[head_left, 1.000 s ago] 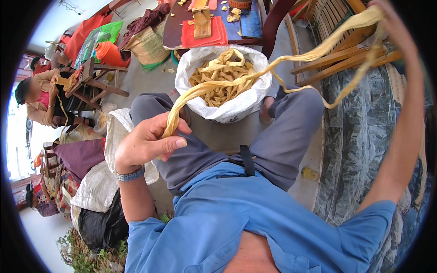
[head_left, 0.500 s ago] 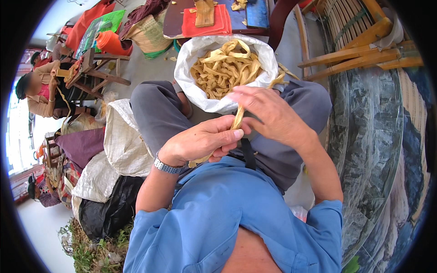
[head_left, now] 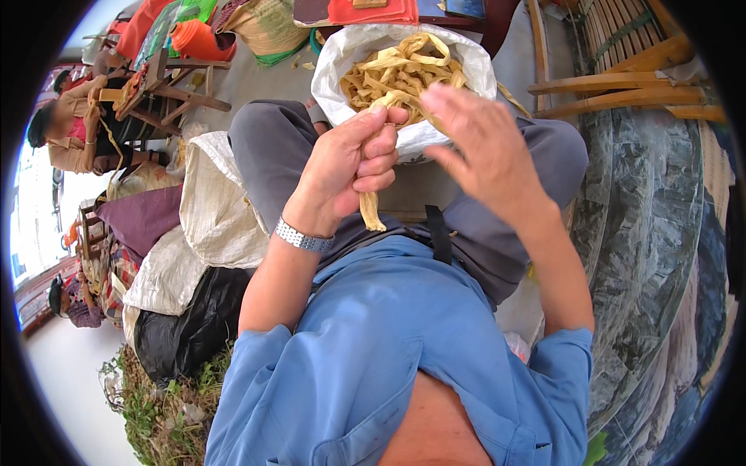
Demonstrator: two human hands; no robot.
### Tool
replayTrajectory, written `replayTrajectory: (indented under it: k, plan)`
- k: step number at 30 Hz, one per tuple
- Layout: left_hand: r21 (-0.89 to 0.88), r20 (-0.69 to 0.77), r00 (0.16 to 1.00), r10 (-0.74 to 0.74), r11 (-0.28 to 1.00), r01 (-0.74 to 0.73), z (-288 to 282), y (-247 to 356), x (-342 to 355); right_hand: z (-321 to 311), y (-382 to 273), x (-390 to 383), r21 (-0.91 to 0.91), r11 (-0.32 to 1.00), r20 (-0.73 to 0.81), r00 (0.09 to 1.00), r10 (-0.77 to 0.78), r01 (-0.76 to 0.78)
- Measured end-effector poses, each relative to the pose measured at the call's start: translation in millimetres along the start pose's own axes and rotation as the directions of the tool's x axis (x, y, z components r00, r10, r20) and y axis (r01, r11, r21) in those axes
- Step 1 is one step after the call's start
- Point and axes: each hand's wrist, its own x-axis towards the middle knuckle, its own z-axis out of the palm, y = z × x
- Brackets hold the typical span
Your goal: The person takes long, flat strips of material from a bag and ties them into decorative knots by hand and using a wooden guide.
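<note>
My left hand (head_left: 353,159), with a metal watch (head_left: 301,235) on its wrist, is closed around a long, limp, pale yellow plant-like strip (head_left: 371,211). One end of the strip dangles below the fist. Above the fist, its other part bends over toward the white sack (head_left: 325,85) between my knees. A tangled heap of yellowish strips (head_left: 396,70) lies in that sack. My right hand (head_left: 489,147), partly blurred, hovers over the sack's near right rim, its thumb and fingers apart. Whether its fingertips touch the strip is hard to tell.
Beyond the sack stands a table with a red cloth (head_left: 373,13). Wooden poles (head_left: 622,83) and plastic-covered panels (head_left: 637,233) lie to the right. Left are pale sacks (head_left: 217,202), a black bag (head_left: 198,314), green plants (head_left: 167,412) and a seated person (head_left: 74,136) by a wooden bench (head_left: 179,97).
My left hand has moved up toward the sack and turned into a fist around the strip. The right hand has come away from the left, to the right. The view has shifted slightly.
</note>
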Motion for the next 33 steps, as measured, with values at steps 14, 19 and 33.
replayTrajectory:
  k: [14,19,33]
  plan:
    - [-0.099,0.053,0.998,0.038,0.995,-0.033,-24.4,-26.5,7.3,36.4,-52.5,-11.9,0.28,0.95,-0.122,0.987,-0.104,0.135]
    - [0.134,-0.119,0.993,-0.022,0.99,0.038,5.7,-30.0,-13.6,30.0,-51.9,-9.3,0.453,0.891,-0.085,0.995,0.043,0.0]
    - [0.956,0.29,0.933,0.212,-0.113,-0.272,-10.4,-5.3,-34.4,65.2,-49.9,-31.7,0.552,0.52,0.351,0.748,0.564,-0.652]
